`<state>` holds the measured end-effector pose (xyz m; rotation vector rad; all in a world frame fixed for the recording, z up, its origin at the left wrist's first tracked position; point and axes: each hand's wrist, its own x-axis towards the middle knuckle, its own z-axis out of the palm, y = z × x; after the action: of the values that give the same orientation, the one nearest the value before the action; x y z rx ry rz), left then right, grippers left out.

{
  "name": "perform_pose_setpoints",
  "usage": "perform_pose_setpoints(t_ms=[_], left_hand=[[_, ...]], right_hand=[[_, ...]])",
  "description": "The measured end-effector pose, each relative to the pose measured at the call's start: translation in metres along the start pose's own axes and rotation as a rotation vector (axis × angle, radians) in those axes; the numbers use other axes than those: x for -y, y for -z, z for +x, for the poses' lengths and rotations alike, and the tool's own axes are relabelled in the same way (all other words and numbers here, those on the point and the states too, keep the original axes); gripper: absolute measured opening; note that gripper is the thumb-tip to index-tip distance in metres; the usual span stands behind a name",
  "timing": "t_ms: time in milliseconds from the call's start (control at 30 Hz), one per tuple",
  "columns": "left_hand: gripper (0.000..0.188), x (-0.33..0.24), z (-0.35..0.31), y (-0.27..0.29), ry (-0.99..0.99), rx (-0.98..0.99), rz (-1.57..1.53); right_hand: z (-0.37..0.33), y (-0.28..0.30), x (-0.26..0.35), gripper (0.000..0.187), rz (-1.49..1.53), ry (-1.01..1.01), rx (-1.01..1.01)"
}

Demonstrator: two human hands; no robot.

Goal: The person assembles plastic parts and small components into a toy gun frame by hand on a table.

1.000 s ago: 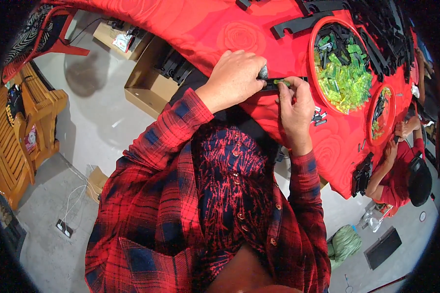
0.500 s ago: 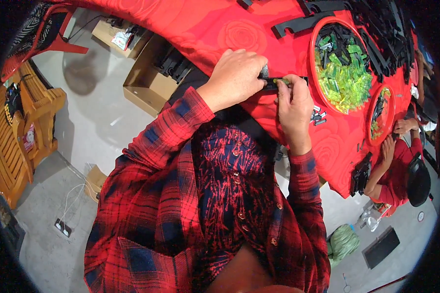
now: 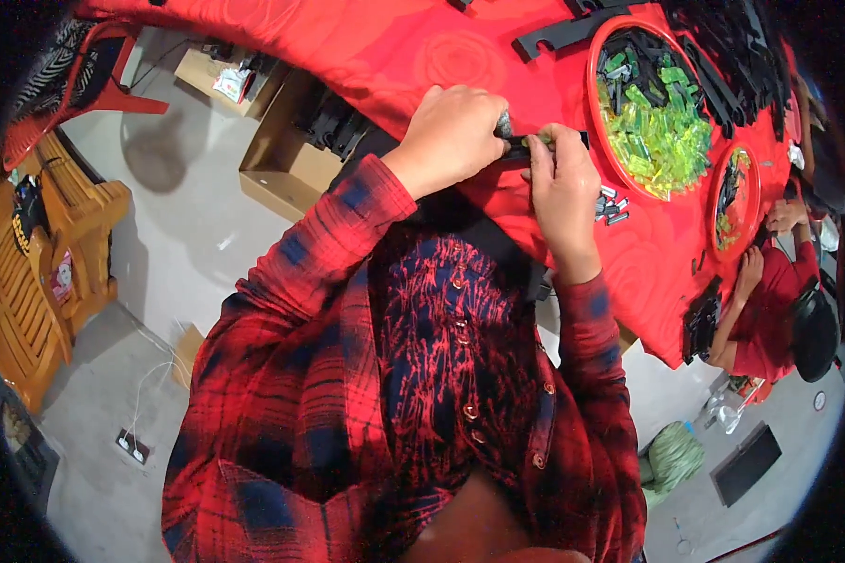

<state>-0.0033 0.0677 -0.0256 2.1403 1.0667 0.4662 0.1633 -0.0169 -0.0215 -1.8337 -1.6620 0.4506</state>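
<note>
Over the near edge of the red-clothed table, my left hand point(image 3: 455, 136) is closed around the left end of a narrow black plastic bar point(image 3: 518, 148). Something grey and rough-looking shows by its index finger; I cannot make out what it is. My right hand point(image 3: 563, 183) pinches the same bar farther right, thumb and fingertips on its upper face. A trace of yellow-green shows at those fingertips, mostly covered. Just right of that hand lie several small silver-and-black cylinders point(image 3: 614, 208) on the cloth.
A red tub point(image 3: 592, 103) holds yellow-green clear pieces point(image 3: 662, 145) and black parts. Beyond it stands a smaller red tub point(image 3: 715, 220). Long black parts point(image 3: 563, 36) lie at the far side. A co-worker's hands point(image 3: 749, 272) are at the right. A cardboard box point(image 3: 277, 188) sits left below the table.
The whole view has shifted slightly. Both hands stay on the black bar, and my right fingers have shifted a little over it. The co-worker's far hand has moved slightly.
</note>
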Motion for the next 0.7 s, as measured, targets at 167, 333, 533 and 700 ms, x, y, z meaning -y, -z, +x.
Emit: perform_pose_setpoints(t_ms=[167,333,533,700], left_hand=[[0.017,-0.0025,0.0016,0.0042,0.032,0.054,-0.032],[0.017,-0.0001,-0.0001,0.0014,-0.013,0.015,-0.021],[0.018,-0.0015,-0.0002,0.0028,-0.008,0.023,-0.017],[0.018,-0.0010,-0.0007,0.0036,0.004,0.020,-0.025]], right_hand=[[-0.0023,0.0075,0.0070,0.015,0.220,-0.233,0.068],[-0.0058,0.0059,0.0032,0.013,0.224,-0.154,0.039],[-0.0061,0.0041,0.0024,0.013,0.214,-0.129,0.024],[-0.0063,0.0029,0.0018,0.014,0.274,-0.152,0.013]])
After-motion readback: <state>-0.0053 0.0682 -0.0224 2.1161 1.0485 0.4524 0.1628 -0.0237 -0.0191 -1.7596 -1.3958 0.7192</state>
